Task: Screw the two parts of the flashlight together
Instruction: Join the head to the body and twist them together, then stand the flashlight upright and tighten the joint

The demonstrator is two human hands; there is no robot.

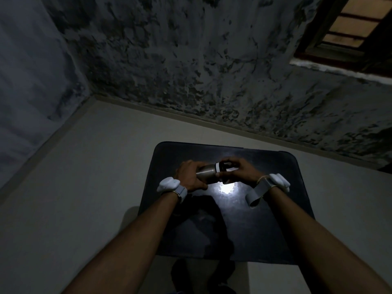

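Observation:
Above the middle of a dark table [275, 219] I hold a flashlight lying roughly level. My left hand [189, 177] wraps the silver metal body [206, 172]. My right hand [237, 170] grips the dark head [222, 166], which meets the body at a white ring [217, 167]. The two parts touch end to end; how far they are joined is hidden by my fingers. A bright patch of light [227, 188] falls on the table just below the head. Both wrists carry white sensor bands.
The small dark table stands on a pale floor [74, 187]. A stained grey wall [191, 60] runs behind it, with a window frame [350, 28] at the top right. My shadow lies across the near half of the table.

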